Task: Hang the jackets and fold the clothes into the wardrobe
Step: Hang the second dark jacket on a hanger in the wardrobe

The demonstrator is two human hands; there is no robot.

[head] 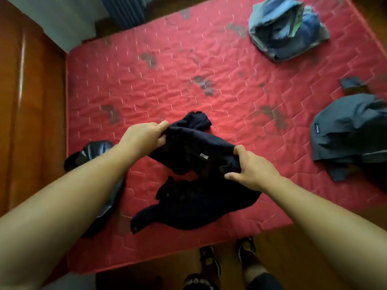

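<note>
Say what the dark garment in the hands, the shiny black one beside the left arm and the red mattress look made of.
Dark garment: soft matte knit or fleece, likely; no shine at all.
Shiny black garment: slick synthetic shell, judging by its glossy highlights.
Mattress: quilted satin-like fabric, stitched in hexagons.

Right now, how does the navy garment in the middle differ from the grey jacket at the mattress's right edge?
The navy garment is gripped by the left hand and the right hand; the grey jacket lies untouched. The navy garment is near black; the grey jacket is a lighter slate. Both are crumpled and unfolded on the red mattress.
</note>
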